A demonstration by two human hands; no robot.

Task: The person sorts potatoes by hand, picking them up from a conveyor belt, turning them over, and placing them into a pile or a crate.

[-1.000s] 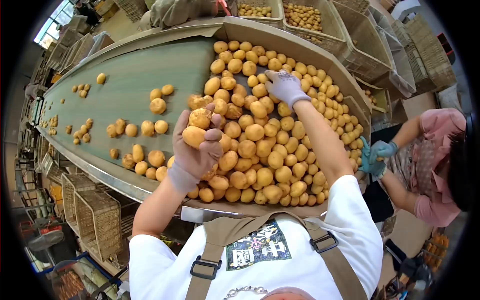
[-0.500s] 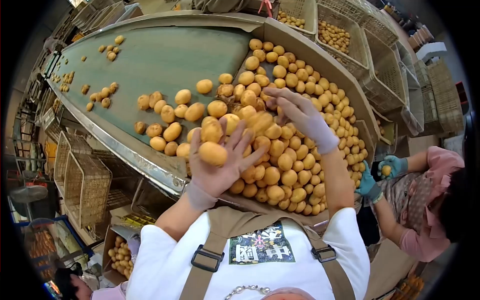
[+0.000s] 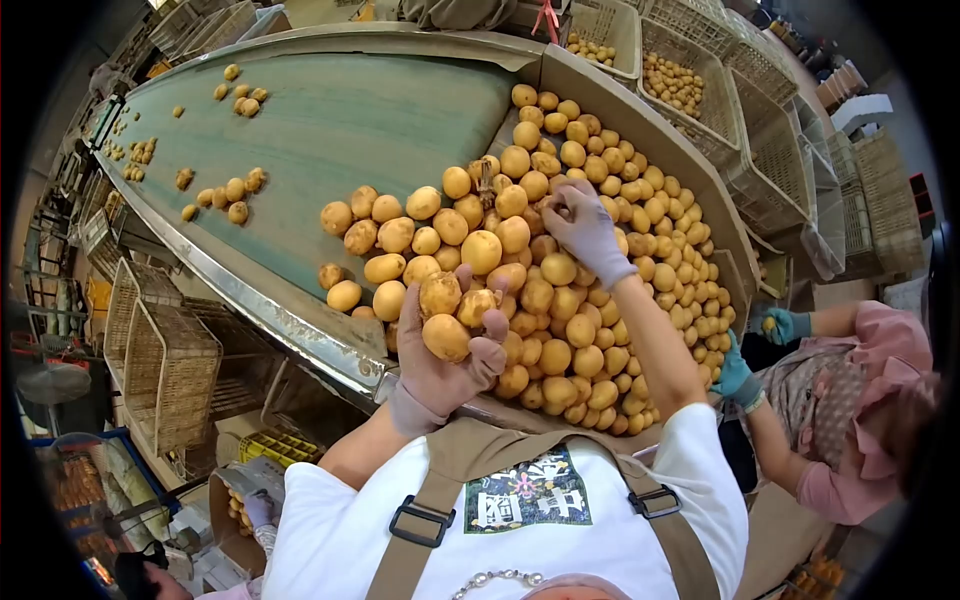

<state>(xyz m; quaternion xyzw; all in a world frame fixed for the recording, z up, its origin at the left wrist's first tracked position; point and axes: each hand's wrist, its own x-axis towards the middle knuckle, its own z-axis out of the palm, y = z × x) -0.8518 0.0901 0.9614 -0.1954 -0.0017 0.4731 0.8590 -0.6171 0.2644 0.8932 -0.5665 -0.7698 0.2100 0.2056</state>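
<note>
My left hand, in a thin pale glove, is palm up near the front of the heap. Its fingers curl around three potatoes, some with brown patches. My right hand, gloved as well, reaches over the upper middle of the potato heap. The fingers there are bent and close together; whatever is under them is hidden. Left of that hand, among yellow potatoes, sits a dark, withered-looking piece.
A green conveyor belt carries scattered potatoes, bordered by a metal rail. Plastic crates stand beyond the right-hand wall, others at left. A co-worker's teal-gloved hand touches the heap's right edge.
My left hand has gone from spread fingers to curled around potatoes. My right hand has drawn its fingers in. Potatoes on the belt have shifted right, toward the heap.
</note>
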